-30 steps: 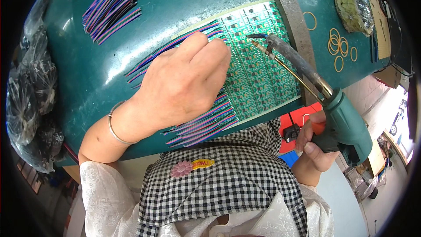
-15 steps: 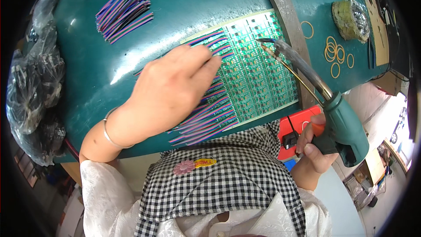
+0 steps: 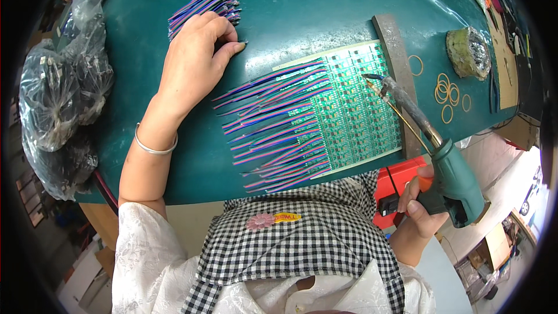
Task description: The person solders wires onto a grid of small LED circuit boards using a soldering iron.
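Wire placement on a circuit panel, seen from above; clock directions are taken from the panel's centre. The green rectangular panel of repeated printed circuit boards lies on the glossy dark-green tabletop, beside a long grey metal bar along its 3 o'clock edge. A row of slim multicoloured ribbon wires fans out toward 9 o'clock, its inner ends over the panel's margin; whether these are soldered cannot be told. At 10 o'clock lies a loose heap of similar blue, pink and black wires. The bare left hand reaches over the heap's near side, thumb and forefinger tips close together; whether they clamp a wire is unclear. At 5 o'clock, the right hand is wrapped around the handle of a green pistol-shaped soldering gun, whose dark tip overhangs the panel; contact is uncertain. The step in hand appears to be picking out a wire. The next move would call for a secure pinch on a single wire, separated from its neighbours.
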The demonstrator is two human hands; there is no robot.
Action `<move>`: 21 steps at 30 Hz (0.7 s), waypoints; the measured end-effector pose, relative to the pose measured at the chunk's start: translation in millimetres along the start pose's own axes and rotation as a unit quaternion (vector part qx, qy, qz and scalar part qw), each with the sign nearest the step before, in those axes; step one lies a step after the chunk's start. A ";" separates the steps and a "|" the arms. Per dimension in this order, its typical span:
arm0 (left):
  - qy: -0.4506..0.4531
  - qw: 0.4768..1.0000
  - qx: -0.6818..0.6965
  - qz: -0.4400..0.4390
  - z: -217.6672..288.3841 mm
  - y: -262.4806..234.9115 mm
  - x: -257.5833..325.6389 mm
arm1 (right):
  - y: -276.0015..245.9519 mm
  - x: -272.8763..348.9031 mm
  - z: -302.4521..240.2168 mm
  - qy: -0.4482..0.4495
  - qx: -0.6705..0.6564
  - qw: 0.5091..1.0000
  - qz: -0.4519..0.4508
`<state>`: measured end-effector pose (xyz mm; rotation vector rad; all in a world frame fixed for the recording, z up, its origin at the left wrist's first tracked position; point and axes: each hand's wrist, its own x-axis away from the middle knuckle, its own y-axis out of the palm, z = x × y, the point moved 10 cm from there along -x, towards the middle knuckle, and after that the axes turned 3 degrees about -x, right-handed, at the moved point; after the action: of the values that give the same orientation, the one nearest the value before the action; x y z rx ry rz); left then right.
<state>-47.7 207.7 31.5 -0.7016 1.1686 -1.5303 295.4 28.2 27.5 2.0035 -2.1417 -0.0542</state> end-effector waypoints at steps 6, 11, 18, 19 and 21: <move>0.013 0.989 0.107 0.103 12.1 -21.2 5.0 | -3.9 0.3 3.6 0.005 -0.004 1.000 0.015; 0.113 0.981 0.135 0.080 80.2 -27.0 14.7 | -7.3 1.0 8.8 0.020 0.007 0.999 0.037; 0.259 0.957 0.120 0.047 136.0 15.1 33.2 | -7.9 13.1 13.3 0.018 0.025 0.999 -0.018; 0.260 0.957 0.122 0.046 135.9 19.7 35.0 | -9.0 17.1 13.9 0.018 0.026 0.999 -0.015; 0.251 0.960 0.109 0.060 132.7 24.7 37.5 | -12.4 23.1 20.1 0.043 0.027 0.999 -0.002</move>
<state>67.5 130.3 50.7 -0.0870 1.3519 -1.7541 302.7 2.1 8.7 2.0018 -2.1073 0.0879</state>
